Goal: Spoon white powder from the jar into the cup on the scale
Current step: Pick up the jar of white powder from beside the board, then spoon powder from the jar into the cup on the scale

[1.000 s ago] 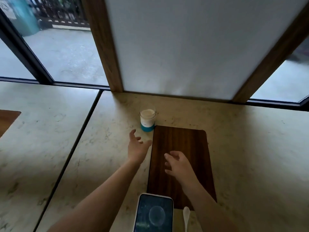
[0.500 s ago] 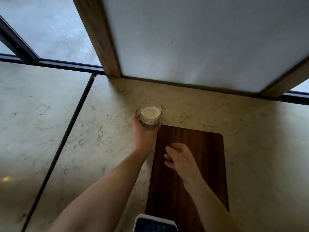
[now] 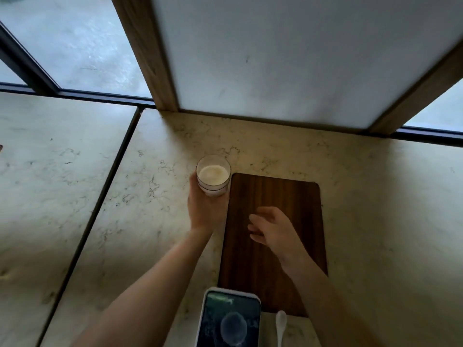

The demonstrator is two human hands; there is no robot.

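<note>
- The left hand [image 3: 204,211] has its grip wrapped around the lower part of the glass jar [image 3: 213,175], fingers curling round the far side out of sight.
- The jar stands upright at the far left corner of the wooden board [image 3: 275,221], just beside its edge — whether its base rests on the marble worktop [image 3: 375,221] or is lifted off it cannot be told.
- The jar has no lid on it and holds white powder [image 3: 213,175] up to well below the rim.
- The right hand [image 3: 271,230] hovers over the middle of the board, its grip released, fingers loosely spread and holding nothing.
- A white spoon [image 3: 280,324] lies on the worktop at the near edge of the board, bowl pointing away from the person.
- Just left of the spoon sits a flat white-edged device with a dark glossy top [image 3: 229,319] — it may be a scale or a phone, the view does not settle which.
</note>
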